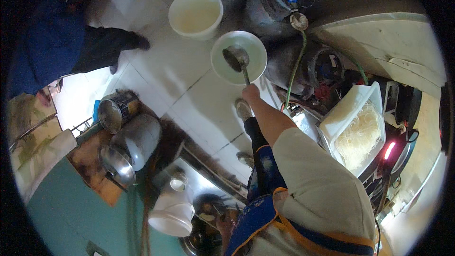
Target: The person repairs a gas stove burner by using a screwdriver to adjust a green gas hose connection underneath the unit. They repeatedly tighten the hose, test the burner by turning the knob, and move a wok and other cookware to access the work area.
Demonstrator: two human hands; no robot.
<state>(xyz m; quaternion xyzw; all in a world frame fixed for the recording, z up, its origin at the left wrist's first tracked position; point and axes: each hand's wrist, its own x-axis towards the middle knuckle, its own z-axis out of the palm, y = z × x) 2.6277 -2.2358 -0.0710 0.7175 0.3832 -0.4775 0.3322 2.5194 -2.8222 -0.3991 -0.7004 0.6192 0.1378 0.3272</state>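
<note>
My right hand is closed round the long handle of a metal ladle. The ladle's wide, dark bowl hangs inside a white bucket of pale liquid on the floor; whether it touches the liquid is hard to tell. Low in the view my left hand is closed beside a dark pan on a stove. It is dim there, and what that hand grips is partly hidden by my apron.
Another white bucket stands farther back. Gas cylinders with a green hose are at the far right. Nearer sits a white tub of noodles. Upturned white buckets are at lower left; a person stands far left.
</note>
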